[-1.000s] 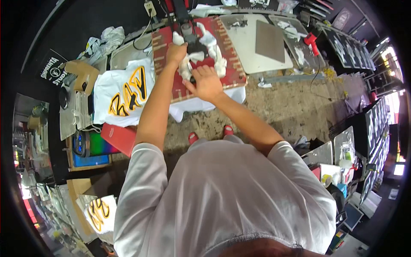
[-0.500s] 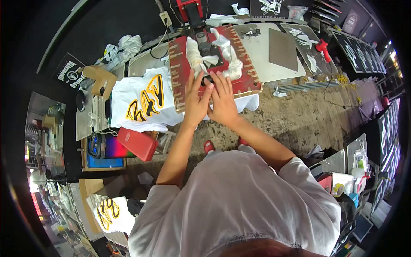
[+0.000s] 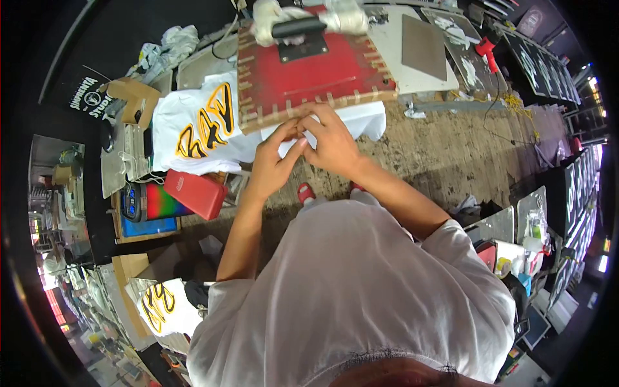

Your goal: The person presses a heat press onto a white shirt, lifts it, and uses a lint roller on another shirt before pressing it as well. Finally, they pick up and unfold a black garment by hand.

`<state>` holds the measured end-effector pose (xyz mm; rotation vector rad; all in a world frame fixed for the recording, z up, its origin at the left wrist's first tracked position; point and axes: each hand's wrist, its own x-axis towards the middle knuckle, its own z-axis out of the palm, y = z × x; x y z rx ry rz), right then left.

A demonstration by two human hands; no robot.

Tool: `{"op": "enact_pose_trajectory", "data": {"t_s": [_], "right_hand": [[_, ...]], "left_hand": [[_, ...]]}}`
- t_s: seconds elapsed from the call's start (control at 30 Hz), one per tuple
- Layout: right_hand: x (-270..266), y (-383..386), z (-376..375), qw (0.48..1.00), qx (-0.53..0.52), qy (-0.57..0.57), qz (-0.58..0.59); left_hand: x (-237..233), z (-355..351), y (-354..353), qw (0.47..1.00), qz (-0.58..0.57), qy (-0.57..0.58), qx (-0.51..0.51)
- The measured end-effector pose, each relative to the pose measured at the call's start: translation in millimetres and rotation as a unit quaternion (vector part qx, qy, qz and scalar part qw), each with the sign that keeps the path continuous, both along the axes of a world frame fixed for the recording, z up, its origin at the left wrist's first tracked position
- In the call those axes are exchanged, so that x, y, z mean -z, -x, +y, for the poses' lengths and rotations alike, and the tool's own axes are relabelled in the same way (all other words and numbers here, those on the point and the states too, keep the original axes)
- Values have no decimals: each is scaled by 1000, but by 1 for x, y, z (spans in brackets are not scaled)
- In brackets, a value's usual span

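Note:
My left hand (image 3: pixel 274 161) and my right hand (image 3: pixel 332 145) meet at the near edge of a red heat-press plate (image 3: pixel 309 71). Their fingertips pinch the white cloth (image 3: pixel 361 122) that sticks out from under that plate. A black handle wrapped in white rags (image 3: pixel 303 22) sits on top of the plate at its far side. To the left lies a white T-shirt with a yellow and black print (image 3: pixel 193 126).
A red box (image 3: pixel 195 192) and a blue tray (image 3: pixel 145 216) lie at left. A grey pad on a white platen (image 3: pixel 422 42) is at right, with a red tool (image 3: pixel 487 48) beyond. Cardboard box (image 3: pixel 132 93) far left; another printed shirt (image 3: pixel 161 306) lower left.
Both hands came off the rag-wrapped handle and moved toward me to the plate's near edge. They now grip the white cloth under it.

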<state>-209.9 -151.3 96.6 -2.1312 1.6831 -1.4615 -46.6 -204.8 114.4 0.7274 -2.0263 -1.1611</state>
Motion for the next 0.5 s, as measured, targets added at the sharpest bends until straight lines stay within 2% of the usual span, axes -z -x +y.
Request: {"op": "enact_pose_trajectory", "data": {"t_s": [0.07, 0.13, 0.17, 0.2, 0.23, 0.27, 0.3, 0.33, 0.37, 0.5], "right_hand": [[20, 2, 11, 1000, 2, -26, 2], [43, 7, 19, 994, -20, -111, -16], [58, 10, 24, 988, -15, -150, -20], [68, 14, 29, 988, -17, -155, -22], [76, 18, 31, 982, -24, -185, -17], [84, 22, 34, 976, -30, -215, -13], [94, 23, 37, 977, -21, -213, 1], [104, 26, 38, 975, -24, -219, 0], [114, 29, 39, 968, -45, -246, 0], [112, 21, 35, 951, -104, -293, 7]], "left_hand": [[47, 5, -29, 976, -97, -188, 50], [136, 12, -78, 955, -141, -250, 69], [209, 16, -125, 960, -199, -160, 110], [257, 31, -163, 953, -254, -68, 151], [242, 59, -170, 929, -256, -258, 65], [227, 83, -170, 864, -246, -438, -24], [227, 99, -169, 861, -247, -443, -24], [228, 114, -171, 761, -150, -628, -54], [230, 128, -172, 619, -44, -779, -85], [181, 133, -153, 604, -20, -785, -138]]}}
